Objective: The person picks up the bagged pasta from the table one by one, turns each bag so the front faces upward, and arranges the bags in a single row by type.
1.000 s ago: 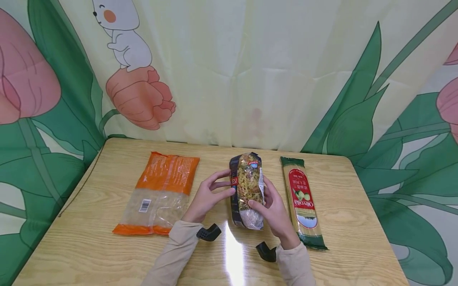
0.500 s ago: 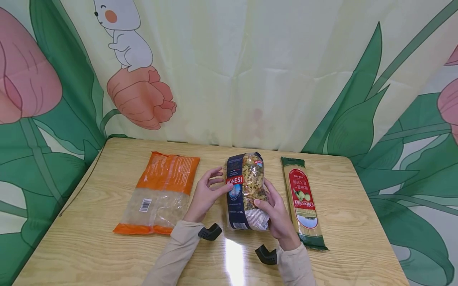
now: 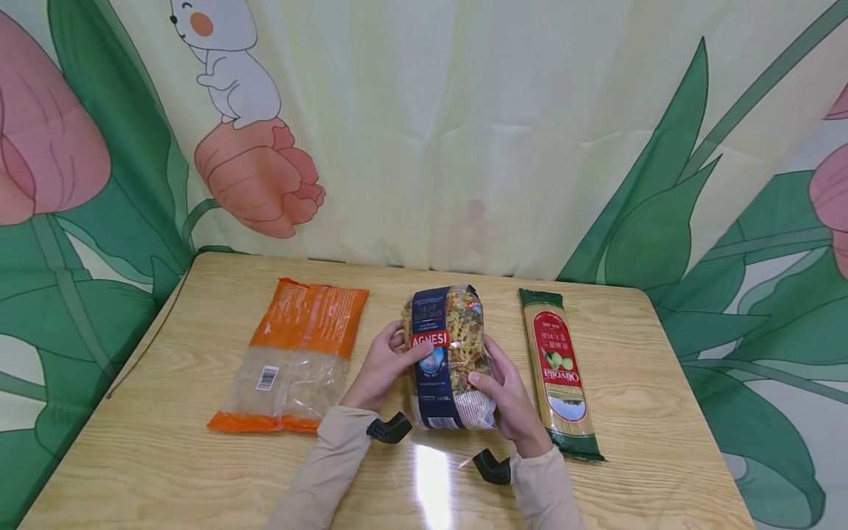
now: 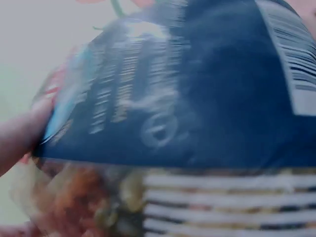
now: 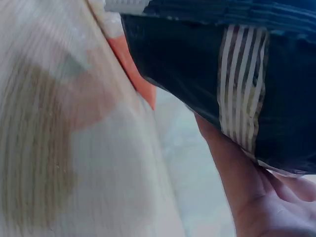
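Between both hands is a bag of spiral pasta (image 3: 464, 331) with a dark blue band and a red AGNESI label. My left hand (image 3: 380, 368) grips its left side, thumb on the front below the label. At the lower right edge my right hand (image 3: 513, 397) grips it, thumb across the front and fingers behind. The left wrist view is filled by the blue wrapper (image 4: 222, 98) with its barcode and striped part. In the right wrist view, the bag's dark end (image 5: 182, 59) shows above the right hand (image 5: 261, 202).
An orange and clear bag (image 3: 298, 353) with a barcode lies flat to the left on the wooden table (image 3: 165, 471). To the right lies a green-ended pack of spaghetti (image 3: 559, 368). Behind the table's far edge hangs a flowered curtain (image 3: 397, 147).
The pasta bag has turned from its narrow side so the blue AGNESI front faces up, and has shifted slightly left. My left thumb has moved onto the front; the other packs stay put.
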### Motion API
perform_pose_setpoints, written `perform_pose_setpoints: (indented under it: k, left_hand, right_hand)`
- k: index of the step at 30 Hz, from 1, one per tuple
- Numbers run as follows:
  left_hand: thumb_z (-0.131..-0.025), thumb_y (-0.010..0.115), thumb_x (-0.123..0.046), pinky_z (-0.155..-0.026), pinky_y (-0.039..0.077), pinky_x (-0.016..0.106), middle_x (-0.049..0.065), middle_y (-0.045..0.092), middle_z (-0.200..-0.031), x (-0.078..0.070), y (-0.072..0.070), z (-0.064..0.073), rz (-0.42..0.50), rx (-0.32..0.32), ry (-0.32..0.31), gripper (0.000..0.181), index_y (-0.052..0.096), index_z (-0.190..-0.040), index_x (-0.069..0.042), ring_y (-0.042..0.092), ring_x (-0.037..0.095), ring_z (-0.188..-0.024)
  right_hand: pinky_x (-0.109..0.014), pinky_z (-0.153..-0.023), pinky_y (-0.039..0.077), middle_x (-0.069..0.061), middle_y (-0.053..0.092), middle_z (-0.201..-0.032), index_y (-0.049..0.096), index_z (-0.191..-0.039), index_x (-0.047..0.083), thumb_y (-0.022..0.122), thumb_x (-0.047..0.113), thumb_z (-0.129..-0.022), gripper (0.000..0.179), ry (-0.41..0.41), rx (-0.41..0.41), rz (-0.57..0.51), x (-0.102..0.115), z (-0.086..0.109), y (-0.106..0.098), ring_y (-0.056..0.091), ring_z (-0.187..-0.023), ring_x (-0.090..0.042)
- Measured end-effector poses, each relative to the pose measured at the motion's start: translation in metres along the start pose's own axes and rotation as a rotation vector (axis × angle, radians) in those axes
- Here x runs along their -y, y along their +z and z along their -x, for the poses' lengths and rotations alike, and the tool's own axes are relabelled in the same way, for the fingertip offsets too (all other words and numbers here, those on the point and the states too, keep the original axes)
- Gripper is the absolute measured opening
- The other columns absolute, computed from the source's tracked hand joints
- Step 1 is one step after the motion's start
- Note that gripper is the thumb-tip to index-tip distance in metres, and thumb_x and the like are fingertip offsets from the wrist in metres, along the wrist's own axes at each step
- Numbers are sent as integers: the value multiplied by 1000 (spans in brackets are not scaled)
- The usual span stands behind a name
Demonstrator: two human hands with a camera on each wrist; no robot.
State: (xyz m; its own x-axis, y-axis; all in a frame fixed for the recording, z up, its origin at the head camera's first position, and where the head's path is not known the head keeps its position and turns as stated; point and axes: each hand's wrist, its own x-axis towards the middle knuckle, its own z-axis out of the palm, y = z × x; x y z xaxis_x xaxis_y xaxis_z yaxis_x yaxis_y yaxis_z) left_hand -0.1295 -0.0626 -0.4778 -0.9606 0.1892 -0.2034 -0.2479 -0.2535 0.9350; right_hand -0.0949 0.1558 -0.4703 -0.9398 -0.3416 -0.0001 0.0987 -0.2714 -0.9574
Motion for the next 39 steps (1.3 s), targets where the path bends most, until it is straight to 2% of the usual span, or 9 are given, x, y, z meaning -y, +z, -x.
perform_pose_setpoints:
  k: [5,9,13,16,20,27,33,37,39]
  left_hand:
    - [-90,72,-16,-71,56,30,15,64,-114,-2,-3,1,13,-48,-13,64,41,-144,-2,66,16,-85]
    - [-87,74,-14,-76,57,32,19,65,-115,-3,-2,1,22,-74,13,63,44,-141,-1,67,18,-87]
    - [-84,79,-18,-79,57,33,19,63,-117,-5,1,2,-34,-116,19,73,41,-145,-3,66,17,-88]
    - [-83,81,-21,-74,57,32,16,64,-111,-5,2,4,-66,-143,19,73,43,-144,-5,65,15,-83]
    - [-85,80,-21,-71,57,34,14,66,-103,-7,3,7,-56,-153,24,64,49,-139,-6,65,17,-78]
    - [-81,83,-23,-75,59,38,17,67,-110,-11,2,9,-51,-168,27,66,52,-137,-7,68,19,-83]
    - [-81,83,-24,-78,59,39,20,63,-120,-13,-1,10,-74,-173,26,66,53,-138,-9,66,23,-92]
    - [-82,82,-26,-80,58,37,18,59,-130,-12,-5,10,-104,-146,20,66,53,-139,-12,66,24,-99]
    - [-84,80,-27,-81,57,38,18,58,-132,-10,-7,9,-98,-106,6,65,51,-141,-15,67,25,-100]
  right_hand:
    - [-33,-99,51,-23,28,-156,17,-158,6,58,7,-93,77,53,-32,77,3,1,-3,53,-127,-19]
    - [-33,-100,50,-21,39,-153,25,-157,11,62,12,-95,73,85,-113,197,5,1,-5,49,-132,-28]
    - [-36,-100,48,-19,51,-144,31,-155,15,67,15,-94,71,99,-175,317,7,1,-3,51,-128,-31]
    - [-40,-102,48,-16,53,-141,32,-155,18,71,17,-91,75,115,-197,373,8,1,1,52,-126,-30]
    - [-45,-102,49,-14,51,-143,29,-155,22,77,21,-87,83,153,-230,414,9,2,4,52,-127,-32]
    - [-43,-96,54,-13,51,-142,28,-154,25,79,21,-86,85,149,-236,392,8,2,5,56,-124,-32]
    - [-40,-100,51,-10,50,-143,29,-154,22,78,17,-87,83,135,-219,326,6,-1,3,53,-128,-29]
    - [-41,-107,46,-12,48,-146,28,-154,18,76,13,-87,83,139,-219,260,4,0,0,48,-133,-29]
    - [-42,-107,46,-13,48,-146,27,-155,17,76,12,-87,83,142,-219,223,3,-1,-1,48,-134,-30]
